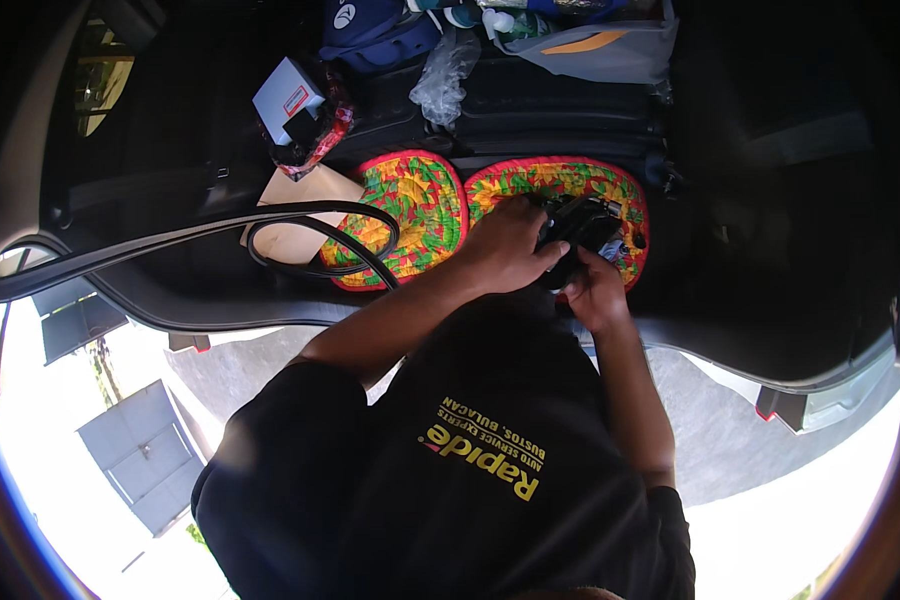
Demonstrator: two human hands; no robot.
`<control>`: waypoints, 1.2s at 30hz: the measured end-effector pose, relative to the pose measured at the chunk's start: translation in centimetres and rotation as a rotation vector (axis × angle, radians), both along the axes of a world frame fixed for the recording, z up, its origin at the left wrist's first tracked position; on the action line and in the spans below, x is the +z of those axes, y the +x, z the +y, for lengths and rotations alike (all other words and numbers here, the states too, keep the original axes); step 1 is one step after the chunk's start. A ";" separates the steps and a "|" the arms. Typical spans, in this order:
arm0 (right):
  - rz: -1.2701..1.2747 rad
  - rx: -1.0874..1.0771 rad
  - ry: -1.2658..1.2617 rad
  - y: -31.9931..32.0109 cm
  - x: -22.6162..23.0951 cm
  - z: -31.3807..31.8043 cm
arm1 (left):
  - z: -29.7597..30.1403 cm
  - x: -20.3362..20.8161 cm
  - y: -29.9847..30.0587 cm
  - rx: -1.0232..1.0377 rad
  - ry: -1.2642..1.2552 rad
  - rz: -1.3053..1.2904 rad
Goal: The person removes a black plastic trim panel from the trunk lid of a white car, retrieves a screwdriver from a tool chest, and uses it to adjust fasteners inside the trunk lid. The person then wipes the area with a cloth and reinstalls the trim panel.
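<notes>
Both hands grip a black part (587, 226) with some metal-looking bits on top; its exact kind is hard to make out. My left hand (508, 245) closes over its left side, thumb pointing right across its near face. At its near right edge, my right hand (597, 292) pinches it from below. The part is above the right one of two quilted mats, a red-edged, leaf-patterned mat (510, 180) in yellow, green and red. Some small item next to the part on that mat is partly hidden. A matching left mat (415, 205) lies beside it.
A loose black rubber strip (325, 210) loops over the left mat and a brown cardboard piece (315, 190). Behind stand a white box (286, 98), a blue bag (375, 38), crumpled clear plastic (444, 80) and a grey bag (610, 52) of bottles. The car's trunk sill runs before me.
</notes>
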State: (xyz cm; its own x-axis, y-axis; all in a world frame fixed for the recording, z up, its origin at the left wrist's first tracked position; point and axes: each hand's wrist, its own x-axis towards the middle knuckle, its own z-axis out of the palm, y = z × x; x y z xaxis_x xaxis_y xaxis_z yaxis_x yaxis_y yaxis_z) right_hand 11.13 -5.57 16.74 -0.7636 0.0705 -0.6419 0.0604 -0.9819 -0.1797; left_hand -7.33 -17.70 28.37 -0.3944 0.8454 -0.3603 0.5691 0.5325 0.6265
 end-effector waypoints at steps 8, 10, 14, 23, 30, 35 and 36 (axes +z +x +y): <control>0.158 0.248 -0.192 -13.2 -1.7 -5.8 | -10.4 3.0 -7.1 -0.100 -0.089 0.387; 0.239 0.373 -0.156 -16.5 -0.8 -7.1 | -11.1 3.4 -10.0 -0.052 -0.157 0.397; 0.216 0.655 0.154 -18.4 -0.9 -5.8 | -12.0 -0.2 -19.2 -0.097 -0.421 0.280; -0.490 0.371 0.680 9.9 -12.2 6.9 | -16.6 -14.3 -41.9 0.148 -0.423 0.182; -0.924 -0.114 0.584 27.0 -8.4 0.9 | -9.6 -14.4 -34.6 0.146 -0.486 0.803; -0.937 -0.305 0.494 22.8 -9.2 -5.3 | -0.3 -16.2 -15.2 -0.027 0.003 0.518; -0.840 -0.202 0.588 21.5 -9.4 -5.8 | 1.8 -17.1 -12.4 -0.118 -0.017 0.434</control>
